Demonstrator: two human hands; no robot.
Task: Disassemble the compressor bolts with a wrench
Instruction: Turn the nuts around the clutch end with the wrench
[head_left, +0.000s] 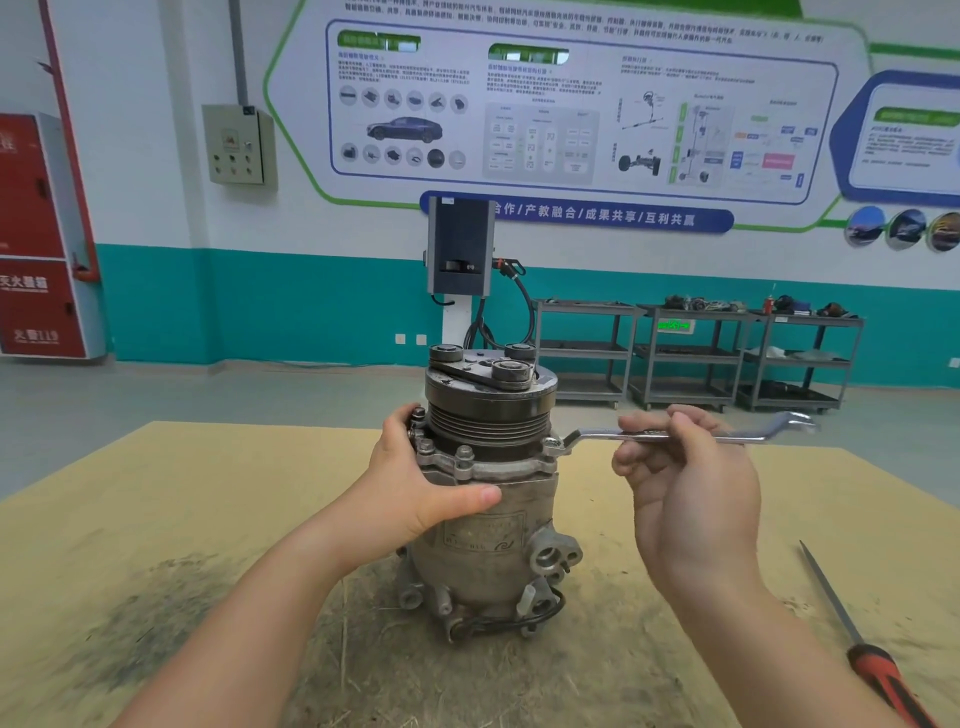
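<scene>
A grey metal compressor (488, 540) stands upright on the wooden table, its black pulley and clutch plate on top. Bolts (464, 453) stick up from the flange below the pulley. My left hand (415, 478) grips the compressor's left side at the flange, thumb laid across the body's front. My right hand (685, 483) pinches the shaft of a silver ring wrench (597, 434) between thumb and fingers. The wrench lies level, its left ring end seated over a bolt on the flange's right side, its other end pointing right.
A screwdriver with a red and black handle (878, 670) lies on the table (208, 519) at the lower right. A dark stain marks the tabletop at the lower left. Grey shelving carts (691, 358) and a charging post (460, 249) stand by the far wall.
</scene>
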